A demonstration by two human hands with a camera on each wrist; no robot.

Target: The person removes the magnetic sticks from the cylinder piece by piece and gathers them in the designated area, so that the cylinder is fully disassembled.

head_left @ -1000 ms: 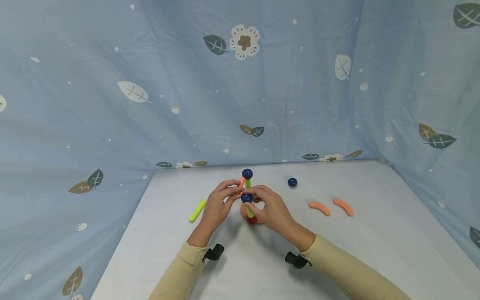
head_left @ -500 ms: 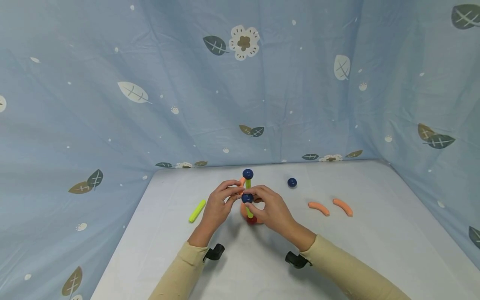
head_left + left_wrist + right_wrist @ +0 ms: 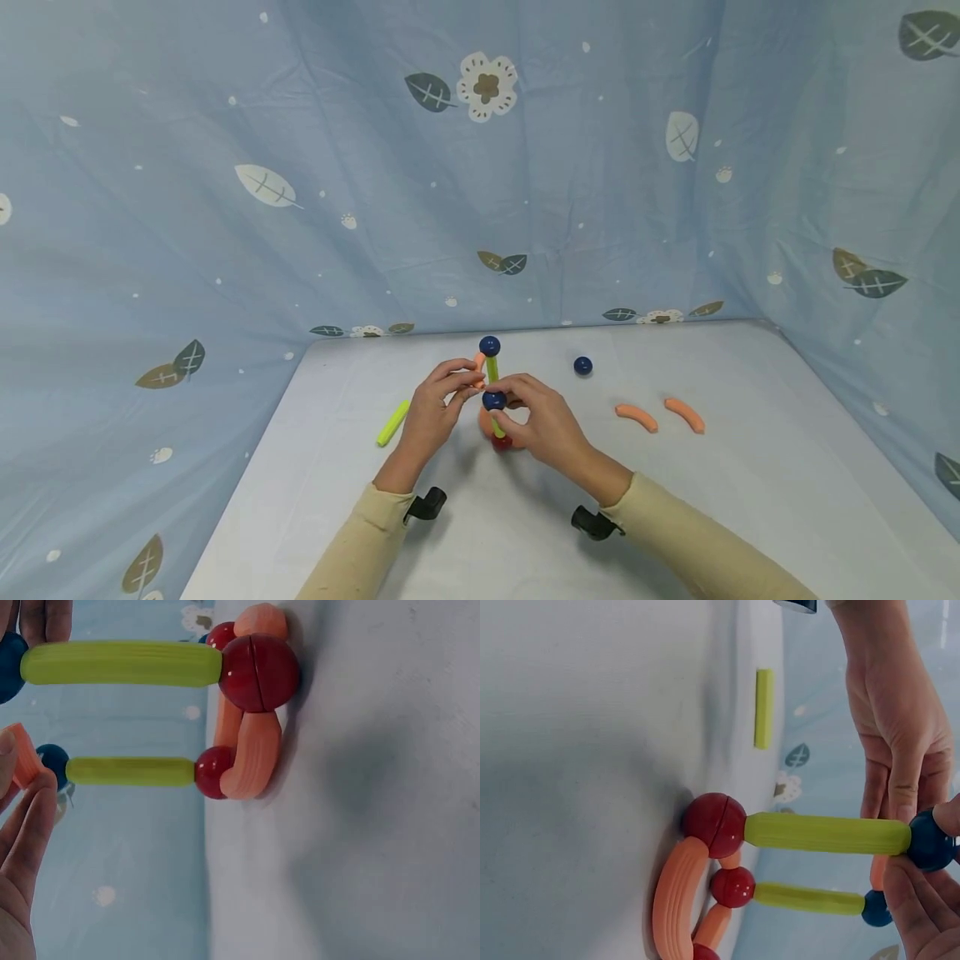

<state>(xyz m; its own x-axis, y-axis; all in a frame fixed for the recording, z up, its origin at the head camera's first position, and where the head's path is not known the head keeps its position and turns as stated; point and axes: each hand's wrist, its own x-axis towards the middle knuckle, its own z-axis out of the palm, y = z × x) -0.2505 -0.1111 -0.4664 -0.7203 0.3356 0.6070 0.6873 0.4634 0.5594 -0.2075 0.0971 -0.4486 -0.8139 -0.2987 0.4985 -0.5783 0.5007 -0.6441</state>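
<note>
A magnetic-looking frame of rods and balls stands on the table. Its base joins curved orange rods [image 3: 256, 754] with red balls [image 3: 259, 673]. Two straight yellow-green rods [image 3: 825, 833] rise from it, topped by a near blue ball [image 3: 494, 400] and a far blue ball [image 3: 490, 346]. My left hand [image 3: 431, 417] pinches another curved orange rod [image 3: 27, 756], its end at the far blue ball; whether they touch I cannot tell. With thumb and fingers, my right hand [image 3: 551, 425] grips the near blue ball. The hands partly hide the frame.
A loose yellow-green rod [image 3: 393, 423] lies left of the hands. One loose blue ball [image 3: 582, 366] is at the back right. Two curved orange rods [image 3: 637, 417] lie to the right on the white table [image 3: 480, 542]. A patterned blue curtain [image 3: 360, 167] hangs behind.
The far blue ball and the top of its rod have shifted slightly left. The near blue ball sits slightly lower in view. Both hands keep their holds.
</note>
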